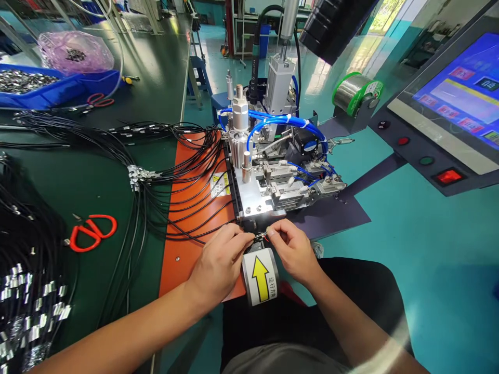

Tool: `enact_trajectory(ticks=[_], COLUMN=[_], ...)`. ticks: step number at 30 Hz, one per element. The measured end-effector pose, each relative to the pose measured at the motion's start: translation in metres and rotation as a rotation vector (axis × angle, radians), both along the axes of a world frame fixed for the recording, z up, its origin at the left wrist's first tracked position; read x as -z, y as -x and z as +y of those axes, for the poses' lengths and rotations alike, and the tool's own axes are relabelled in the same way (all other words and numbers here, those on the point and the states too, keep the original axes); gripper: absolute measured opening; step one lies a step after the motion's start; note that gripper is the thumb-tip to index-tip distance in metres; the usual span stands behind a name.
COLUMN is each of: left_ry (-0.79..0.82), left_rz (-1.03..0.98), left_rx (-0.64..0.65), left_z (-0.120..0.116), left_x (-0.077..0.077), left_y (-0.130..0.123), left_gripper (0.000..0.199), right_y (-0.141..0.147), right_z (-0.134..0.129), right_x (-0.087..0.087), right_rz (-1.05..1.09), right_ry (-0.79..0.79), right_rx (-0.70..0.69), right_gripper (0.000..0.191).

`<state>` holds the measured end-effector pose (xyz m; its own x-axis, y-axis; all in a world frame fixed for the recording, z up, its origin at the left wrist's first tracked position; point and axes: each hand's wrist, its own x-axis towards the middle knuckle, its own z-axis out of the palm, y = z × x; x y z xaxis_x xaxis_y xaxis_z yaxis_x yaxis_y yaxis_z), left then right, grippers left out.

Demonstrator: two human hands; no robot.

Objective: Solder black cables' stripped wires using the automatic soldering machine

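Left hand [218, 255] and right hand [295, 249] pinch the wire end [260, 237] between them, by the machine [251, 195]; steady, level fingertips suit so small a part; light pressure likely spares it.

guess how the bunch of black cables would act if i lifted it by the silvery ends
The black cables would likely droop, since they lie in loose curves. They may also drag or snag, as many strands fan out from the silvery ends toward the machine.
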<state>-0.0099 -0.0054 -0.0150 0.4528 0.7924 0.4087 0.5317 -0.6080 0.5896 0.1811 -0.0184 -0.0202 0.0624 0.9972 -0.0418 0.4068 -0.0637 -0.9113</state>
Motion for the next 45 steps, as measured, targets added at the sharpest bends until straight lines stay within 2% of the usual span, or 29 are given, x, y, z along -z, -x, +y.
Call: enact_trajectory(ticks=[7,34,45], left_ry=[0.008,0.0,0.006], left_rz=[0.065,0.097,0.136], left_rx=[-0.028,-0.046,-0.064], left_z=[-0.0003,0.0002,0.0005], left_x=[0.0012,0.0018,0.0022], left_y=[0.0022,0.0006,-0.0005], left_gripper=[0.017,0.018,0.019], right_y=[0.0013,0.0054,0.0071], right_z=[0.0003,-0.001,-0.0025], right_x=[0.0021,0.0015,0.0055], right_rz=[-0.003,-0.009,0.01], right_ry=[-0.001,0.029,-0.01], right_rx=[0.001,0.028,0.04], right_gripper=[0.019,0.021,0.02])
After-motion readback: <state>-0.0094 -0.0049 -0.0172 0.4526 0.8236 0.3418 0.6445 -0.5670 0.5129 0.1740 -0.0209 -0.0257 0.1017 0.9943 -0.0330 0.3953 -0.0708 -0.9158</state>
